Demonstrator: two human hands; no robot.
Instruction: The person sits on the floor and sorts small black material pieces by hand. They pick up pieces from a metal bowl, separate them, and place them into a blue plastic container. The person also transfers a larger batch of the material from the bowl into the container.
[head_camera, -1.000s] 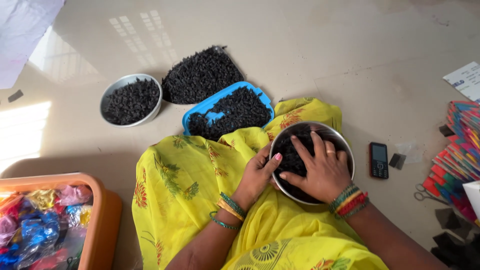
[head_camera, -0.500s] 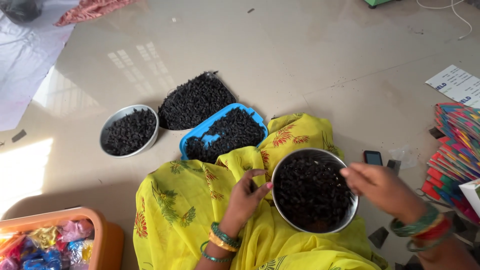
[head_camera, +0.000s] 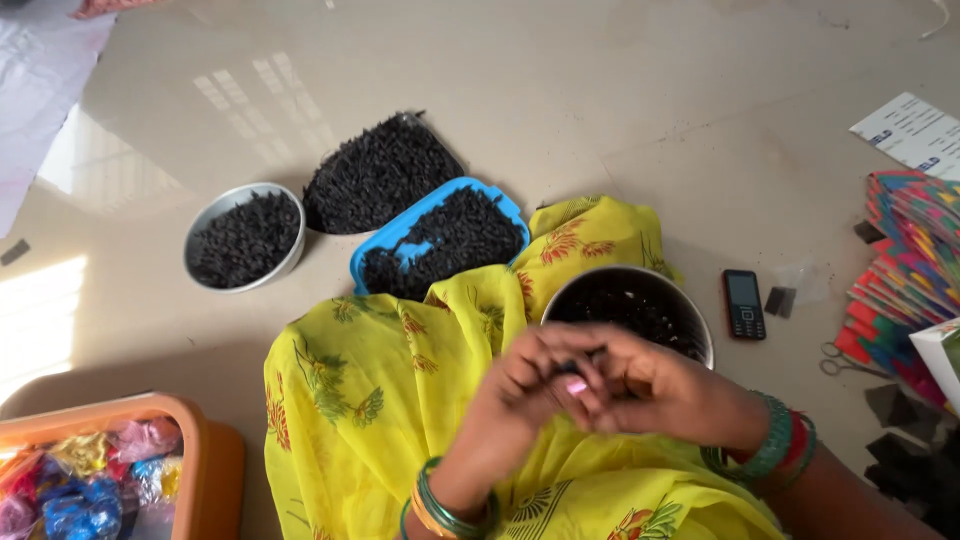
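Over the lap draped in yellow floral cloth (head_camera: 400, 400), both hands are meeting just in front of the round steel bowl of small black pieces (head_camera: 640, 305) that is resting on that cloth. Fingers of the left hand (head_camera: 520, 395) are curling in against the right hand (head_camera: 650, 385), and together they are pinching a small dark piece (head_camera: 570, 367) between the fingertips, though motion blur is making the exact grip hard to read. Green and orange bangles are circling the left wrist, green and red ones the right. Beyond the knees, a blue plastic tray of the same black pieces (head_camera: 440, 240) is sitting on the pale tiled floor (head_camera: 620, 100), touching a loose heap of black pieces (head_camera: 380, 170), with a second steel bowl of black pieces (head_camera: 243, 237) just beside that heap. At the lower left corner an orange plastic tub of shiny coloured wrappers (head_camera: 110, 460) is showing. To the right of the lap bowl a small black keypad phone (head_camera: 743, 303) is lying flat, near a stack of multicoloured paper sheets (head_camera: 910, 270) and a pair of scissors (head_camera: 840, 358).
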